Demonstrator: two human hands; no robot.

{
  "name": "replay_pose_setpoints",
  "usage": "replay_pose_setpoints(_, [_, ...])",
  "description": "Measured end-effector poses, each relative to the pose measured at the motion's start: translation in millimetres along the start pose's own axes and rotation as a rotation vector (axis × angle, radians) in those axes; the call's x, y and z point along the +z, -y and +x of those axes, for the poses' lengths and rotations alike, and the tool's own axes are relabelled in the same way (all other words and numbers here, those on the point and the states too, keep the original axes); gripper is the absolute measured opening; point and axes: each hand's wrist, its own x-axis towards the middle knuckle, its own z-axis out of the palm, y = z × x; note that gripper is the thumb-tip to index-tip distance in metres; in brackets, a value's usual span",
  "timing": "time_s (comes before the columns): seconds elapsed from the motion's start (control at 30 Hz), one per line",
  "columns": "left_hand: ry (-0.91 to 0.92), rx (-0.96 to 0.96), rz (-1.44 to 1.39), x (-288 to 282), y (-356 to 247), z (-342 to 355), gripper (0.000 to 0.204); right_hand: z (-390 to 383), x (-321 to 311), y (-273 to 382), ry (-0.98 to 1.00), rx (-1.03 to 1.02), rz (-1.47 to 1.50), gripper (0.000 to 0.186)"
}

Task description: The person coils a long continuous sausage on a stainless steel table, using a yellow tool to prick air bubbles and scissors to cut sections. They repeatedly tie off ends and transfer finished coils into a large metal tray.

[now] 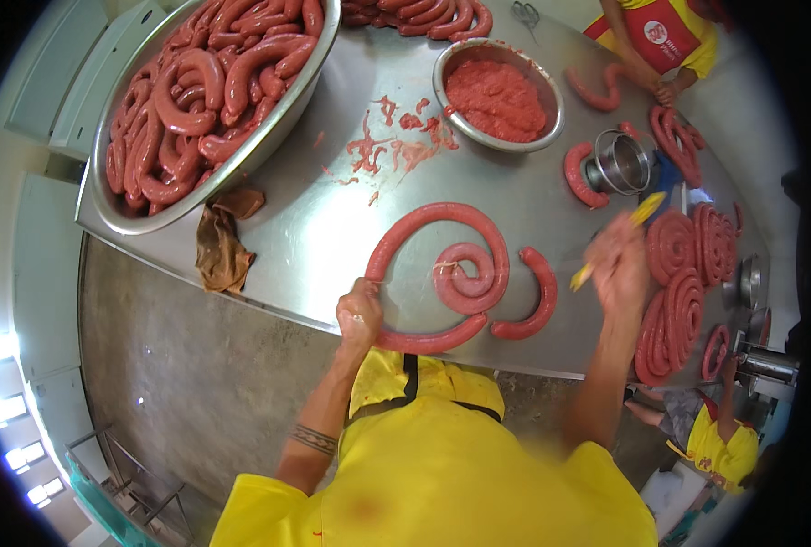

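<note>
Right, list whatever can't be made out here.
All in the head view:
Thick pink coiled sausage: stretch under the left hand, covered by it.
Slim yellow tool: middle covered by the blurred right hand; its kind is unclear.
Large oval steel basin: far rim, cut off by the upper edge.

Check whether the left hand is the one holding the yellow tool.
No, the right hand holds the yellow tool, while the left hand grips the long coiled sausage.
</note>
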Motion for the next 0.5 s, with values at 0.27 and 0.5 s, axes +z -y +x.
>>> replay_pose_setpoints(0.27, [-0.196,0.434,0.239,-29.4,-30.2,-10.7,0.016,-16.8,39.2,-190.0,0.207,0.277,-1.213,0.039])
replay_pose_setpoints(0.5, [-0.113,0.208,0.006,-44.0,-25.5,-20.6,0.010,12.0,106.1,-228.7,1.001,0.198,-0.837,0.021])
